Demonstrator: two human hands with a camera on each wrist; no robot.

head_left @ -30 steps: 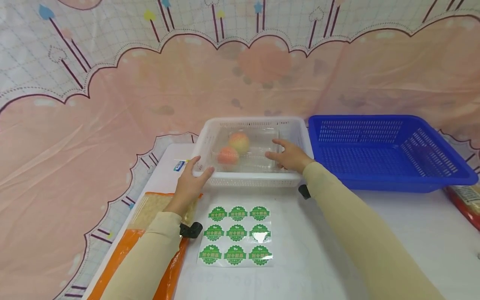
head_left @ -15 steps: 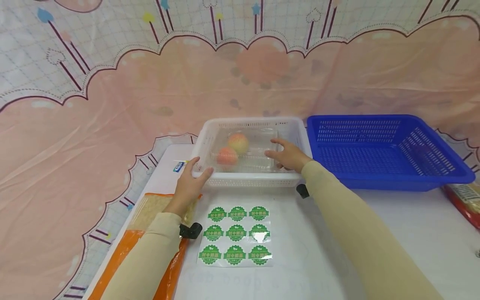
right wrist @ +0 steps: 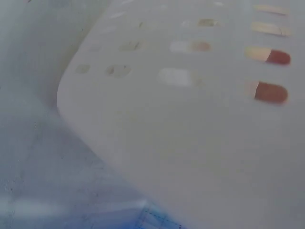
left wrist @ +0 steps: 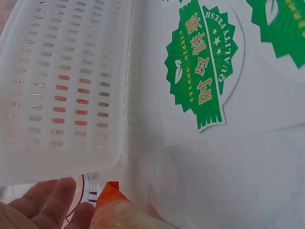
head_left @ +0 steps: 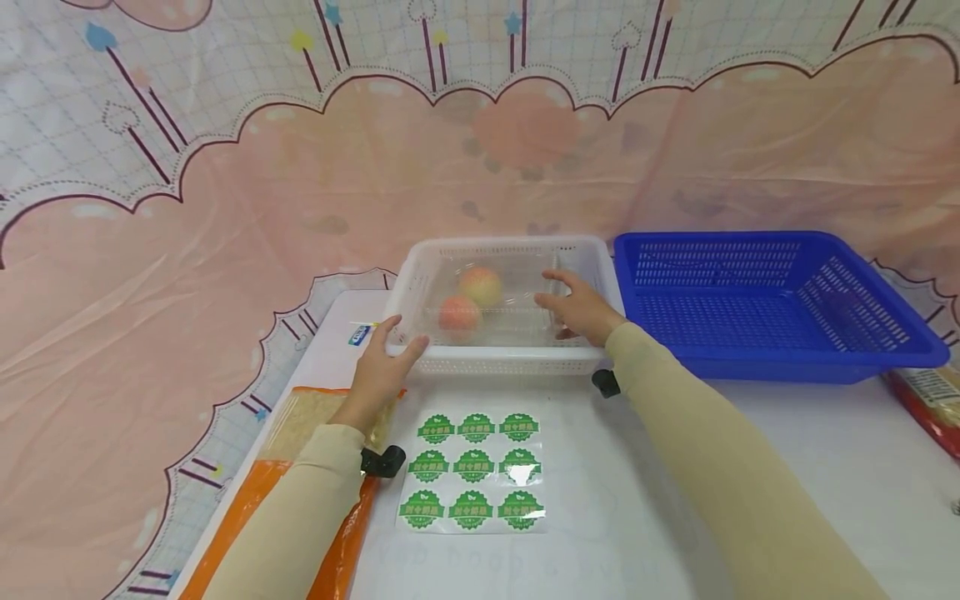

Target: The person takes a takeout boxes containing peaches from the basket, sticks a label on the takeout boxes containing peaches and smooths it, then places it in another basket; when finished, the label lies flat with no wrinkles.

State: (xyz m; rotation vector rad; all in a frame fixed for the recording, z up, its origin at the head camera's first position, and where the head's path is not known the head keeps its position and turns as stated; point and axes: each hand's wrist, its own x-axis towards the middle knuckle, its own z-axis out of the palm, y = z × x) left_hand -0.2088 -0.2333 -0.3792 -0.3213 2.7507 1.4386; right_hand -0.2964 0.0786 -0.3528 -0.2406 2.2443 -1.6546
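Observation:
In the head view a white plastic basket (head_left: 517,358) holds a clear plastic box (head_left: 521,325) with two red-yellow, apple-like fruits (head_left: 480,286) inside it. My left hand (head_left: 378,367) is at the basket's front left corner, thumb and index finger spread along the rim. The left wrist view shows its fingers (left wrist: 52,202) bent beside the basket's end. Reaching over the right side, my right hand (head_left: 585,312) has its fingers spread at the box's right end; I cannot tell whether they grip it. The right wrist view shows only the basket wall (right wrist: 143,129).
A blue basket (head_left: 727,362) stands to the right. A sheet of green round stickers (head_left: 472,467) lies in front of the white basket. An orange-trimmed bag (head_left: 270,483) lies under the left forearm, and a small blue-and-white label (head_left: 359,334) beyond it. A red packet (head_left: 926,392) is at the far right.
The right hand's fingers have shifted slightly at the box's end. The left hand keeps its place at the basket corner.

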